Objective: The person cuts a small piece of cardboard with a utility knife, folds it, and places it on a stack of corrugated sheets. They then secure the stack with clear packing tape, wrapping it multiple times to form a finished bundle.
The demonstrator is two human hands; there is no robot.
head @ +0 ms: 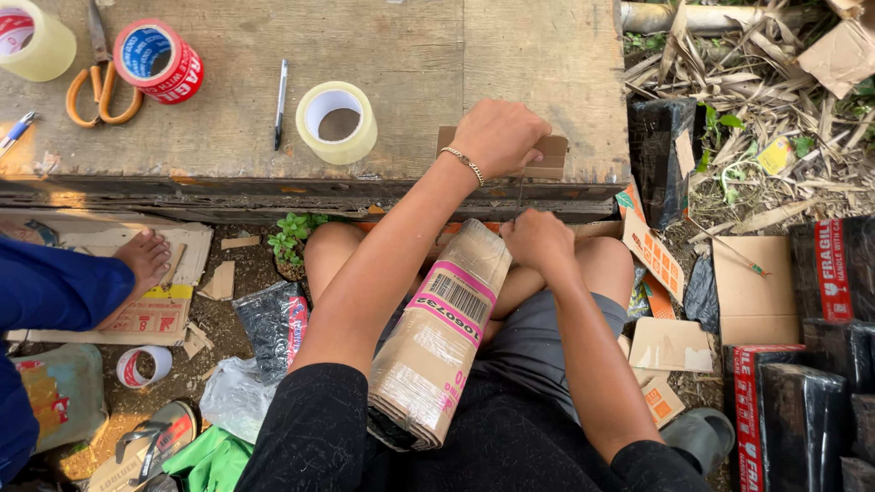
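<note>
A parcel wrapped in brown cardboard and clear tape (437, 337), with a pink-edged barcode label, lies across my lap. My right hand (538, 239) rests closed at its upper end, by my knee. My left hand (497, 137) reaches onto the wooden table (410, 55) and presses on a small piece of brown cardboard (550, 157) near the table's front edge. A bracelet sits on that wrist. A roll of clear tape (336, 122) stands just left of that hand.
Farther left on the table lie a black pen (280, 102), a red and blue tape roll (159, 60), orange-handled scissors (100, 87) and another pale tape roll (32, 41). Another person's bare foot (144, 258) rests on cardboard at left. Black wrapped parcels (807, 401) stack at right.
</note>
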